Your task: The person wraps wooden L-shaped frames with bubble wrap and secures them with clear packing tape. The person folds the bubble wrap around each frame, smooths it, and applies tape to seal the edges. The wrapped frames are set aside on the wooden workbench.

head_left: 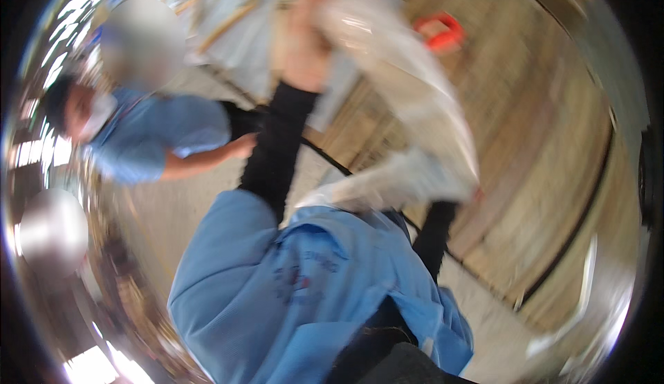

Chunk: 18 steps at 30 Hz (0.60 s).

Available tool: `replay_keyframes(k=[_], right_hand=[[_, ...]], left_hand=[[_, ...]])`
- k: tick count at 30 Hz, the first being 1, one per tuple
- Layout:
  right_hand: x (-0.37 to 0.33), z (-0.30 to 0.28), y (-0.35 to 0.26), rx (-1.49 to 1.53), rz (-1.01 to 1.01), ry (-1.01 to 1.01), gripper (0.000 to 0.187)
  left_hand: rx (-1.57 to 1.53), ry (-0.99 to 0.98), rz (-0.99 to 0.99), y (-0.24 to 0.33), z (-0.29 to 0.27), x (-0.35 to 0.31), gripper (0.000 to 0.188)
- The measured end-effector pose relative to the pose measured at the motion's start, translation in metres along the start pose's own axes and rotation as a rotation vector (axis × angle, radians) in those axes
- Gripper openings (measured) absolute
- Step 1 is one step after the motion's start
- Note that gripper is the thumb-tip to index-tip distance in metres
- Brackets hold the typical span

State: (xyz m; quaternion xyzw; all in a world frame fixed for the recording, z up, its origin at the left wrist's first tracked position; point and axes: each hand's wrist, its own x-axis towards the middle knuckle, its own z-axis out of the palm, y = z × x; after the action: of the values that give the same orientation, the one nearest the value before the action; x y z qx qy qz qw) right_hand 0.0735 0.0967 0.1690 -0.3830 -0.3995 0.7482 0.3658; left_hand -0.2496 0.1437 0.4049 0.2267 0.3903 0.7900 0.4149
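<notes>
A long, whitish, see-through plastic sheet [404, 79] hangs in a bunched curve between my two arms, above a wooden surface. At its far end my left hand [308, 48] is raised, blurred by motion, and seems closed on the sheet's edge. The other end folds back toward my body. My right hand [476, 194] is almost wholly hidden behind the plastic, with only a small bit of it at the fold. Its fingers do not show.
Wooden boards [546, 128] form a broad surface ahead and right, with dark straps or gaps across it. An orange-red ring [440, 32], like a tape roll, lies there. At left stands a co-worker [159, 128] in light blue, one arm reaching toward my left sleeve.
</notes>
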Motion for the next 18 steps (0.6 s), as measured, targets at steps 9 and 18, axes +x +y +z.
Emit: replay_keyframes(k=[9,18], right_hand=[[0.009,0.111,-0.048,0.429,-0.131,-0.300,0.090],[-0.020,0.177,-0.051,0.431,-0.118,-0.569,0.111]], left_hand=[[0.026,0.100,-0.096,-0.074,-0.160,0.044,0.067],[-1.227,-0.131,-0.351,-0.062,-0.153,0.017,0.053]])
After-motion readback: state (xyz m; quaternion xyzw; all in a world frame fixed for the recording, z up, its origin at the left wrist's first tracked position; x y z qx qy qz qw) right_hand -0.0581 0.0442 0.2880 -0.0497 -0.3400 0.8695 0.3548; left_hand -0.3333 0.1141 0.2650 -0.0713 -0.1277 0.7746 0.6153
